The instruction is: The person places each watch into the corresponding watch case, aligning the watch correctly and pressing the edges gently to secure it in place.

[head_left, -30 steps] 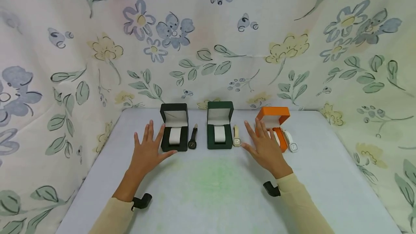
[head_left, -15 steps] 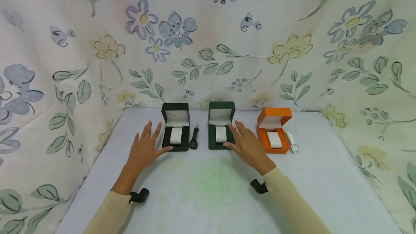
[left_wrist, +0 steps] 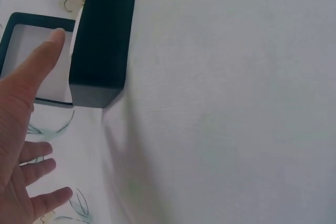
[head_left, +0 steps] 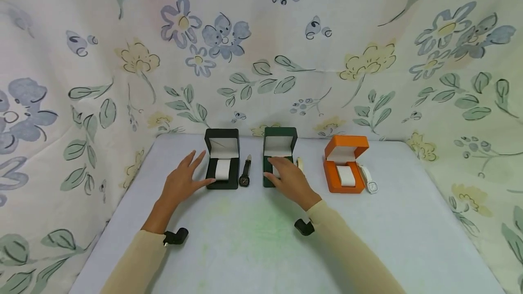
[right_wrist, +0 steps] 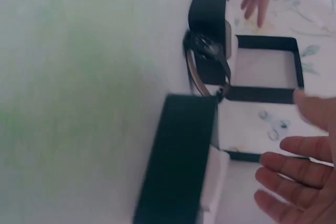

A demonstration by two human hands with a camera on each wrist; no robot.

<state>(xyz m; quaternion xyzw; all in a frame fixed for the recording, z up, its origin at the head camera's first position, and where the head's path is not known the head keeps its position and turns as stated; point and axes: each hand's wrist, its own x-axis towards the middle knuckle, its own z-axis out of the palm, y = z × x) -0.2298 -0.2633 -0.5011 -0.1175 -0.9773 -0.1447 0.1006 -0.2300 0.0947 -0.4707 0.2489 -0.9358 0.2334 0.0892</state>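
Note:
My left hand (head_left: 180,185) hovers at the left side of an open black watch box (head_left: 222,133), fingers spread and holding nothing. In the left wrist view its thumb (left_wrist: 44,59) overlaps the raised lid, beyond the box's front wall (left_wrist: 102,35). My right hand (head_left: 291,181) is over an open green watch box (head_left: 280,131), partly hiding the white cushion inside. Its fingers (right_wrist: 294,174) are loosely bent with nothing between them. A black wristwatch (head_left: 244,180) lies right of the black box. Of a gold-toned watch (head_left: 300,163), only the strap end shows behind my right hand.
Farther right stands an open orange watch box (head_left: 346,189) with a white cushion. A white watch (head_left: 372,186) leans along its right side. A floral curtain (head_left: 261,103) hangs behind the white table (head_left: 245,248).
My right hand has moved left from the orange box, past the gold-toned watch, to above the green box. My left hand has stayed near the black box, its fingers drawing slightly closer together.

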